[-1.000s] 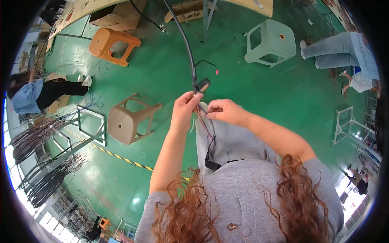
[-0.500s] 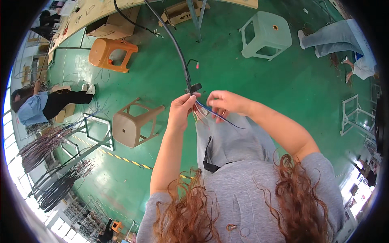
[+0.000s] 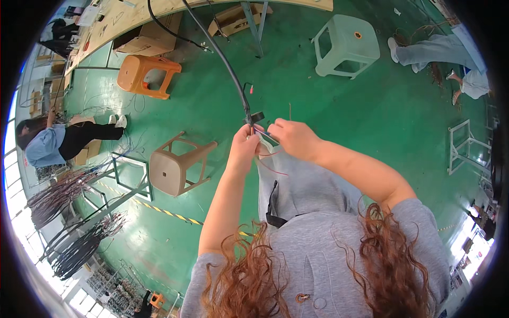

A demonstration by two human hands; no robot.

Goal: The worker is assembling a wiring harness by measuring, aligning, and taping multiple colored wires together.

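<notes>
A thick black cable harness [image 3: 229, 64] runs down from the wooden table to my hands. My left hand [image 3: 244, 151] is closed around its lower end, where thin coloured wires come out. Just above those fingers a black ring, apparently a tape roll [image 3: 257, 117], sits against the cable. My right hand [image 3: 295, 139] is shut on thin wires, drawn out to the right of the left hand; a dark blue length shows between the hands. A brownish wire end sticks up above the right knuckles. One red wire [image 3: 274, 170] dangles below. A short side branch with a pink tip [image 3: 251, 90] stands off the cable.
The wooden table [image 3: 302, 4] edges the far side, with cardboard boxes [image 3: 154, 37] under it. Around me stand an orange stool [image 3: 130, 73], a beige stool [image 3: 165, 172] and a pale green stool [image 3: 356, 40]. Wire bundles [image 3: 79, 252] hang on a rack at left. Other people are at both sides.
My right hand has gone from loosely spread fingers to a closed grip on wires. The long blue wire end no longer hangs rightward, and a red wire now dangles below.
</notes>
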